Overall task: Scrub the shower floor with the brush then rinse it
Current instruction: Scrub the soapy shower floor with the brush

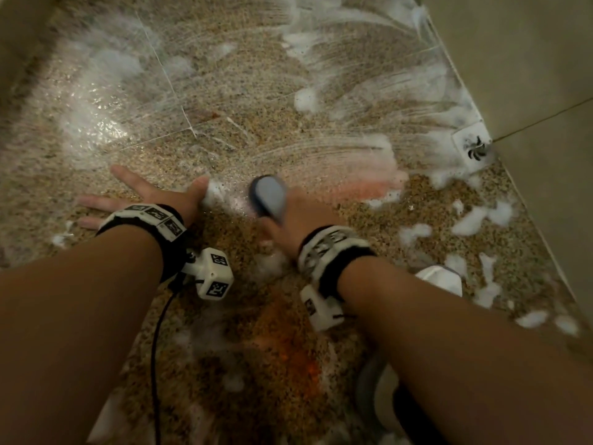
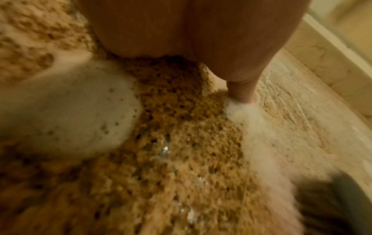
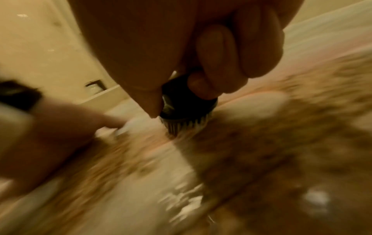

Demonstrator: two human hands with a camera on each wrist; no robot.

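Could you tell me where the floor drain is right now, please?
In the head view the drain sits at the far right of the floor, against the wall, ringed by foam, beyond and right of the brush.

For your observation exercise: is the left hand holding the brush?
No, the left hand lies flat on the floor; the right hand grips the brush.

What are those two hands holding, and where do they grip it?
The right hand grips the brush by its top, fingers curled round its dark body, bristles on the floor. The left hand holds nothing; it rests flat on the floor.
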